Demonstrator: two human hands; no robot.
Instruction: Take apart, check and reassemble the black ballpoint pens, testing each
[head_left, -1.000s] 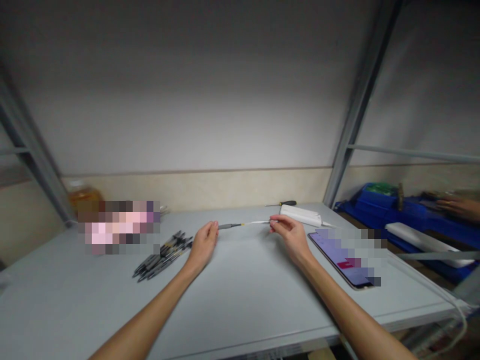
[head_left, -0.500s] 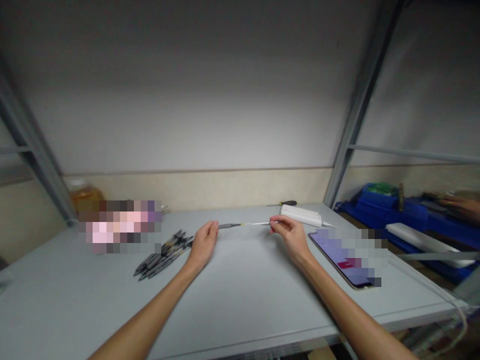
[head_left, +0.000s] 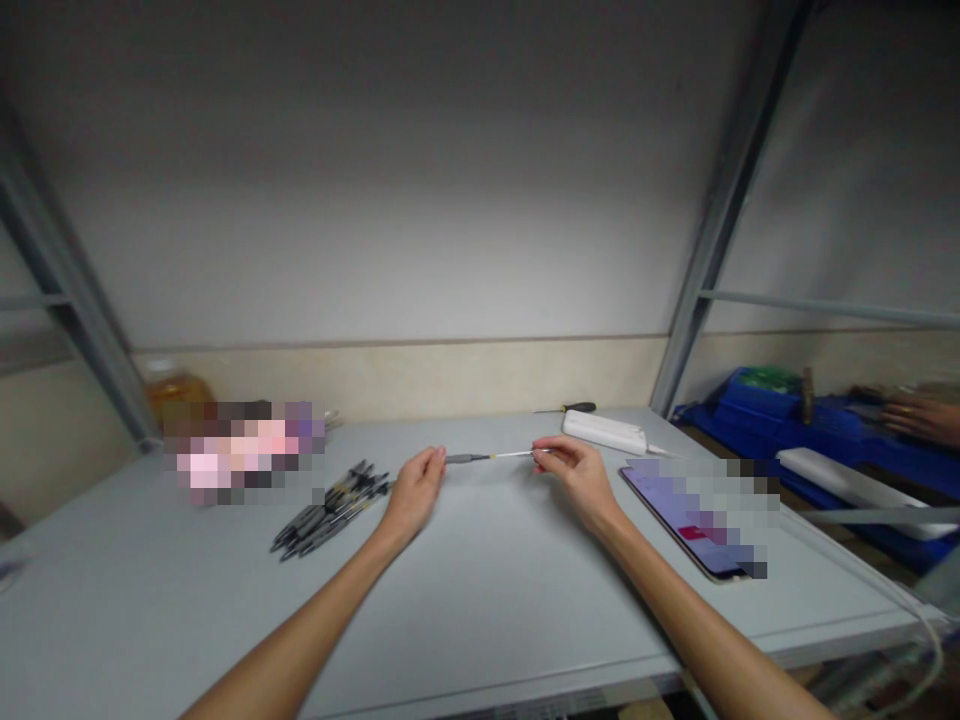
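Above the middle of the table, my left hand (head_left: 417, 490) is closed around the grey end of a slim pen-like piece (head_left: 466, 459), held level. A yellowish band and a bright silver shaft extend from the grey part to the right. At the shaft's far end, my right hand (head_left: 574, 475) pinches it between thumb and fingers; the tip is hidden there. Left of my left hand lies a loose pile of similar grey, black and silver pen-like pieces (head_left: 326, 515). To the right of my right wrist rests a phone (head_left: 667, 510) with a lit screen, partly blurred out.
A white power strip (head_left: 604, 431) with a cable and a dark-handled screwdriver (head_left: 577, 408) lie at the back. A pixelated pink item (head_left: 240, 450) and an amber jar (head_left: 176, 390) stand back left. Beyond the metal frame, another person's hand (head_left: 926, 415) shows by blue bins (head_left: 780, 405).
My hands have drawn closer together, and less of the shaft shows between them. The whole view has shifted slightly. The other person's hand at the right shows more clearly.
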